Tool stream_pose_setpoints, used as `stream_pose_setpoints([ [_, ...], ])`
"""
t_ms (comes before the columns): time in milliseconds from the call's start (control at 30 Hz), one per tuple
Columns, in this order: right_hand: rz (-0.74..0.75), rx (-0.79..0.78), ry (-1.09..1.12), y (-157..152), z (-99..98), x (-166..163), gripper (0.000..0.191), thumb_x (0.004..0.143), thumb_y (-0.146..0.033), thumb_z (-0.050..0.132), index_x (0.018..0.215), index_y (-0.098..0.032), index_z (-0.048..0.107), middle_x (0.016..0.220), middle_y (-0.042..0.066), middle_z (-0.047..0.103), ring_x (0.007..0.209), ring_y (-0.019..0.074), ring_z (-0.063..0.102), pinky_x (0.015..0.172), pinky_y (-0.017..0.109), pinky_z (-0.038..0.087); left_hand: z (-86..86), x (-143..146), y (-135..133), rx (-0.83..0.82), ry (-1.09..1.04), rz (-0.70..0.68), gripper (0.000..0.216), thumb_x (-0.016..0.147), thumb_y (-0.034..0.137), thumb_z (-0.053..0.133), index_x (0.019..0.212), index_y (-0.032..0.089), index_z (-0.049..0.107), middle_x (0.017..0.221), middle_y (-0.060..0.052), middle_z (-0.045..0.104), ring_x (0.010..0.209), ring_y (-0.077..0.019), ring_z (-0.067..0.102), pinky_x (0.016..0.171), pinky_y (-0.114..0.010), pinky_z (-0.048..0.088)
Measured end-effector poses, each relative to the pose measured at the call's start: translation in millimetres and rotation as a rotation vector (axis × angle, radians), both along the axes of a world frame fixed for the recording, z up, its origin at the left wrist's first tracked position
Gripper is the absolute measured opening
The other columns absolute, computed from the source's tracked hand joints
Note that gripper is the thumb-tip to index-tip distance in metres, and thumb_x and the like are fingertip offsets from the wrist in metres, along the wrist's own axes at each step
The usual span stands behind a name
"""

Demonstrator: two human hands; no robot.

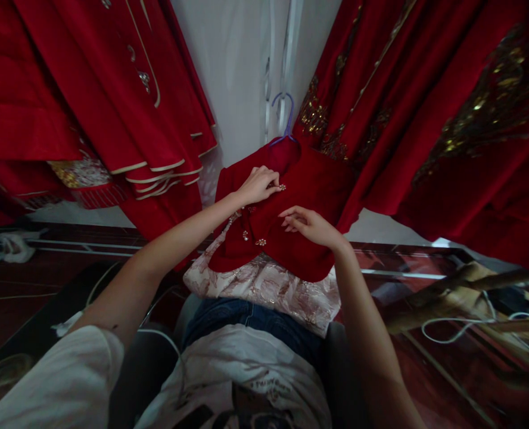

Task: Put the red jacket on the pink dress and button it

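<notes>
A red jacket (pixel 318 185) on a purple hanger (pixel 288 122) lies across my lap, over a pale pink patterned cloth (pixel 286 286). My left hand (pixel 260 185) is closed in a pinch at the upper front of the jacket, its fingertips on a small jewelled button (pixel 282 187). Lower on the front are another jewelled button (pixel 260 242) and a dangling bead ornament (pixel 245 235). Just above the red fabric, to the right of the left hand, my right hand (pixel 309 225) has its fingers loosely bent and apart. Nothing shows between them.
Red garments with pale piping (pixel 134 119) hang at the left. More red garments with gold sequins (pixel 470 113) hang at the right, close beside the jacket. A wooden frame (pixel 452 292) with a white cable (pixel 452 333) stands at the lower right.
</notes>
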State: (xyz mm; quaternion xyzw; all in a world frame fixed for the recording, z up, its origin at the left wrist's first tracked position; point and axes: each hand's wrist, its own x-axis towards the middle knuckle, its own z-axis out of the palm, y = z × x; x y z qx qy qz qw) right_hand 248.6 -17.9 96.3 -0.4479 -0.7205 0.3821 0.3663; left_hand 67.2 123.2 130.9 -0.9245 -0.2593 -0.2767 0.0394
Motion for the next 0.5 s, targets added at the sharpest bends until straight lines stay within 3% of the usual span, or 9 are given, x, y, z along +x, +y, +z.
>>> stream_pose_setpoints([
  [133,-0.023,0.113,0.011,3,-1.6,-10,0.019,0.091,-0.026,0.051,0.104,-0.019,0.062,0.099,0.006,0.069,0.094,0.0157,0.066,0.093,0.036,0.052,-2.5,4,-1,0.111,0.067,-0.009,0.007,0.089,0.025,0.057,0.090,0.018,0.060,0.090,-0.007,0.064,0.097,-0.0244,0.052,0.096,-0.043,0.033],
  [367,-0.388,0.356,0.140,24,17.6,-15,0.017,0.087,-0.026,0.053,0.098,-0.018,0.062,0.110,0.009,0.067,0.103,0.0173,0.063,0.100,0.037,0.047,-9.1,10,2,0.127,0.000,-0.025,0.014,0.090,0.015,0.044,0.094,0.017,0.057,0.080,-0.006,0.062,0.092,-0.0226,0.056,0.111,-0.049,0.023],
  [500,-0.464,0.438,0.168,48,33.2,-17,0.018,0.087,-0.028,0.051,0.099,-0.020,0.061,0.110,0.008,0.067,0.104,0.0170,0.062,0.102,0.037,0.046,-8.8,10,3,0.140,-0.008,-0.005,0.015,0.091,0.016,0.042,0.100,0.016,0.055,0.076,-0.004,0.060,0.089,-0.0217,0.057,0.115,-0.050,0.019],
])
